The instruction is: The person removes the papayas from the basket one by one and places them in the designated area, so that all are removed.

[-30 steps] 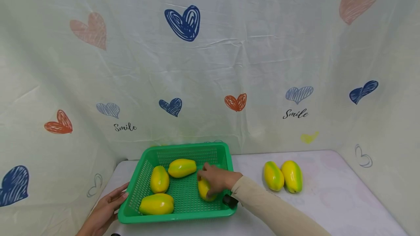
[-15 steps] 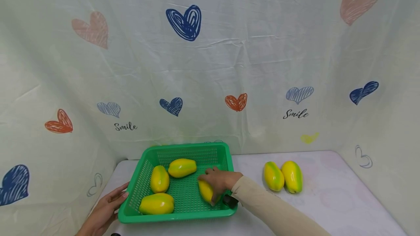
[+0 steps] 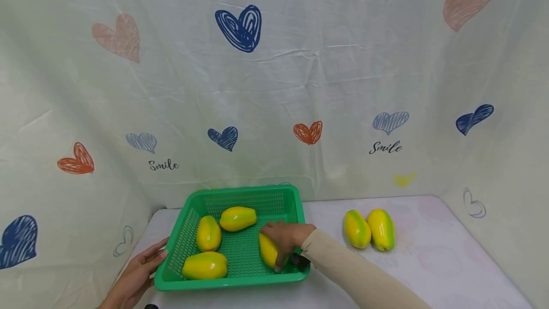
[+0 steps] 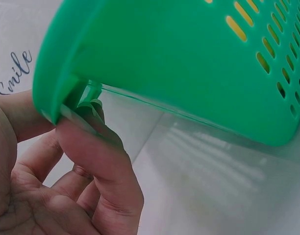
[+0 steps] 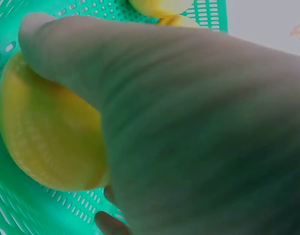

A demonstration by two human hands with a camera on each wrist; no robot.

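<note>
A green plastic basket [image 3: 231, 284] with slotted walls sits on the table, tilted slightly in the head view. My left hand [image 3: 139, 271] holds its left rim; the left wrist view shows finger and thumb pinching the edge [image 4: 54, 63]. Inside the basket on the right, my right hand [image 3: 286, 238] grips a yellow papaya [image 3: 268, 252], thumb on the near side and fingers over the far side. The right wrist view has this papaya [image 5: 52, 137] close to the basket's wall. Three others lie in the left half: a front papaya [image 3: 205, 266], a middle papaya [image 3: 208, 234] and a back papaya [image 3: 238, 219].
Two more papayas, one left [image 3: 357, 229] and one right [image 3: 381, 230], lie side by side on the pale table [image 3: 433, 252], right of the basket. A white curtain [image 3: 274, 89] printed with hearts rises behind the table. A black wrist device [image 3: 299, 262] sits by the right cuff.
The right hand has turned slightly and shifted a little toward the near right with the papaya under it. The left hand stays on the basket's rim, and the other papayas keep their places.
</note>
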